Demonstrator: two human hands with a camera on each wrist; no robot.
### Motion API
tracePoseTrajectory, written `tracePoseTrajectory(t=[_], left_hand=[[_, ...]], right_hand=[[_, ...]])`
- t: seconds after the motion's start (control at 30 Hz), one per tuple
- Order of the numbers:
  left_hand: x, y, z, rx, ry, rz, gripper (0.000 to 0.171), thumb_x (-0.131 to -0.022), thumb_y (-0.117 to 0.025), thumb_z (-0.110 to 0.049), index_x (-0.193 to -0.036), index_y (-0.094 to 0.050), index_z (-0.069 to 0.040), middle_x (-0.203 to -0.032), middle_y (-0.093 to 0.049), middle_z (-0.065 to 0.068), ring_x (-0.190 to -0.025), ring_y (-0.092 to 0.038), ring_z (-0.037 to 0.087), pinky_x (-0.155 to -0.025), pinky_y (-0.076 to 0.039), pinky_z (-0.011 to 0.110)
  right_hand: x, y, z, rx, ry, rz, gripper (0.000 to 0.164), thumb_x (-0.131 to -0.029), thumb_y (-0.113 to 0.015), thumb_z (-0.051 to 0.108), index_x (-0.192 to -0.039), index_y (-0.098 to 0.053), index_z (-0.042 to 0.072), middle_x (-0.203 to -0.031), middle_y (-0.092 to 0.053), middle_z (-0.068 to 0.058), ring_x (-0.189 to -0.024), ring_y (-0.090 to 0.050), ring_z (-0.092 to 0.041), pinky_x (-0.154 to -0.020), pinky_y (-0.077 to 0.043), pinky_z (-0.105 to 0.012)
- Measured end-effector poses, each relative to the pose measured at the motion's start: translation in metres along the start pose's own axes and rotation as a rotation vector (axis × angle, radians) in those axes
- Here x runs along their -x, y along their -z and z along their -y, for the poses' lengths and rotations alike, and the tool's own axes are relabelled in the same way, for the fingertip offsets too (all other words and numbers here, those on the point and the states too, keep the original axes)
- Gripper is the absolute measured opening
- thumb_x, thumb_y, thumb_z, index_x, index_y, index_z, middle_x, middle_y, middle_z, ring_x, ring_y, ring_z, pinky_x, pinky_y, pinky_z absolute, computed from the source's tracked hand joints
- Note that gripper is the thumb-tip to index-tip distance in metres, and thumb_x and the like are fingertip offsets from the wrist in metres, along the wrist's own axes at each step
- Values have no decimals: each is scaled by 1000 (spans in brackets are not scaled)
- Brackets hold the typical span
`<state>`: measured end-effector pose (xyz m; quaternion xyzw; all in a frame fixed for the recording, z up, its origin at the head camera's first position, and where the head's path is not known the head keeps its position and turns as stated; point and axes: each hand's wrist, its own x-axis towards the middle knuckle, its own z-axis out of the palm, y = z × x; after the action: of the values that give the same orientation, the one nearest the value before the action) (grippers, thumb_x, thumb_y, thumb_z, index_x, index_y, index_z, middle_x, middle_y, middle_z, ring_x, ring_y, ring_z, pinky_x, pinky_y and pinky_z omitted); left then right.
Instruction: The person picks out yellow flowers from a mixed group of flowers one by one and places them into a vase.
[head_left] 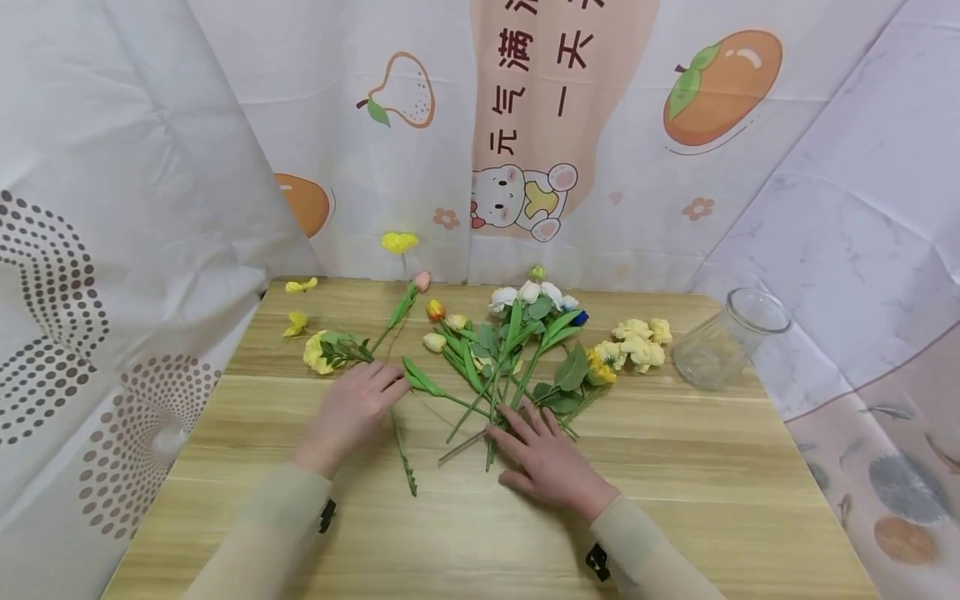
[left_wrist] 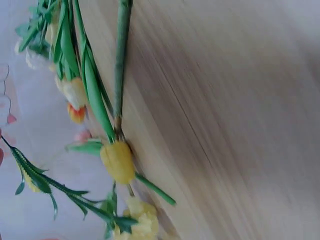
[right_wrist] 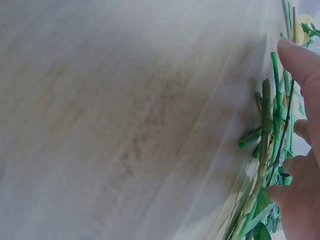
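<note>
In the head view, my left hand [head_left: 358, 412] is left of the flower pile with bent fingers. It appears to pinch the stem of a yellow flower [head_left: 317, 353]; the exact contact is hidden. A leafy green stem [left_wrist: 55, 185] runs to the fingers at the left wrist view's edge. A bare green stem [head_left: 405, 458] extends below this hand. A yellow tulip [left_wrist: 118, 162] lies close by. My right hand [head_left: 551, 462] rests with spread fingers at the lower ends of the bunched stems [right_wrist: 267, 110]. White flowers [head_left: 528, 296] and yellow-orange tulips [head_left: 436, 312] top the pile.
A clear glass vase [head_left: 716, 350] stands at the table's right, tilted in view. Pale yellow flowers [head_left: 641, 343] lie beside it. Small yellow blooms [head_left: 297, 323] and a pink tulip [head_left: 422, 281] are at the back left. Printed curtains [head_left: 600, 208] enclose the wooden table [head_left: 480, 550].
</note>
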<state>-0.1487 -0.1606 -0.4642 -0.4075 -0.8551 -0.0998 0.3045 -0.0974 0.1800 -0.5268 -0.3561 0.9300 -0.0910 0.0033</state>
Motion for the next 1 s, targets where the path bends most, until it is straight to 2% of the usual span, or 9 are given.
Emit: tracePoseTrajectory(t=[0.17, 0.3, 0.43, 0.57, 0.7, 0.8, 0.9, 1.0], left_hand=[[-11, -12, -10, 7, -75, -4, 19, -91, -61, 10, -96, -69, -7, -99, -68, 4, -88, -67, 20, -75, -58, 32], [-14, -25, -18, -15, -109, 27, 20, -91, -60, 9, -96, -68, -8, -98, -67, 2, -87, -65, 17, -76, -57, 30], [-13, -38, -29, -15, -125, 97, 21, -88, -63, 9, -98, -67, -9, -100, -66, 2, -89, -64, 18, -83, -58, 31], [-10, -50, -43, -15, -132, 198, 17, -88, -71, 1, -98, -68, -12, -99, -67, -1, -91, -65, 18, -83, -57, 31], [-5, -62, -54, -18, -111, 321, 15, -91, -73, -6, -103, -71, -15, -103, -67, -2, -96, -64, 16, -86, -57, 30], [-2, -68, -58, 21, -70, 381, 14, -95, -70, -9, -107, -72, -17, -108, -67, -2, -98, -63, 15, -85, -57, 28], [1, -66, -57, 94, -41, 388, 19, -97, -67, -9, -114, -73, -16, -114, -69, 0, -101, -66, 16, -86, -58, 30], [5, -55, -51, 170, -24, 343, 26, -96, -67, -5, -120, -72, -11, -120, -70, 6, -106, -69, 21, -91, -58, 36]], right_hand=[[0, 5, -2, -35, -28, -39, 72, -97, -67, 43, -159, -40, 18, -166, -29, -16, -151, -23, -50, -116, -25, -69], [3, 8, -7, -92, -59, -79, 67, -98, -69, 35, -156, -43, 14, -165, -32, -16, -150, -27, -48, -117, -26, -67], [7, 8, -15, -100, -74, -144, 63, -96, -72, 25, -152, -49, 9, -161, -39, -19, -146, -35, -49, -113, -32, -66], [10, 11, -23, -71, -65, -199, 63, -93, -75, 18, -150, -51, 6, -159, -40, -20, -141, -41, -51, -109, -39, -66], [11, 14, -26, -50, -64, -212, 63, -92, -73, 11, -150, -50, 3, -160, -39, -19, -139, -43, -51, -108, -41, -65], [11, 16, -25, -41, -73, -204, 61, -92, -71, 8, -150, -50, 3, -158, -42, -20, -139, -44, -50, -108, -41, -63], [10, 17, -25, -37, -77, -208, 59, -92, -71, 8, -148, -52, 3, -156, -46, -21, -138, -46, -49, -108, -42, -63], [8, 18, -24, -33, -60, -235, 57, -92, -73, 9, -146, -55, 3, -153, -48, -20, -137, -48, -49, -107, -42, -63]])
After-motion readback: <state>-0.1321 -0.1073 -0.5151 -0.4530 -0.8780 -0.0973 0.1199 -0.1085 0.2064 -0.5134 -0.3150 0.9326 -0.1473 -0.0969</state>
